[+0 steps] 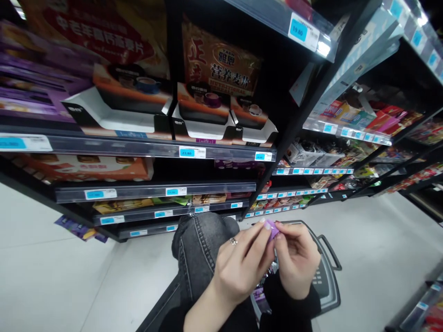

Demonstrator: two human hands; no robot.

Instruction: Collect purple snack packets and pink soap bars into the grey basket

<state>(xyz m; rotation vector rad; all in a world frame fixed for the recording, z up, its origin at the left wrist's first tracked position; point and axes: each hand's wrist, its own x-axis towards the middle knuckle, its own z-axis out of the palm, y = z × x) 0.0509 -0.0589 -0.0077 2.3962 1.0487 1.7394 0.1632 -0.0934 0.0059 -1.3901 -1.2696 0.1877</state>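
Observation:
Both hands meet over my lap around a small purple wrapper (272, 229), pinched between their fingertips; whether anything is inside it I cannot tell. My left hand (238, 267), with a ring on one finger, closes on the wrapper's left side. From the right, my right hand (298, 258) grips it between thumb and bent fingers. Below the hands stands a grey plastic shopping basket (330, 290), partly covered by my sleeves. Shiny and purple packages (260, 295) show inside it, mostly hidden.
Ahead is a black store shelf with price-tag rails (228, 152). It bears cut-open display boxes (128, 124), a brown cereal bag (221, 60) and an orange carton (93, 167). Purple packets (81, 229) stick out near the floor at left. My knee (204, 235) is close to the lower shelves.

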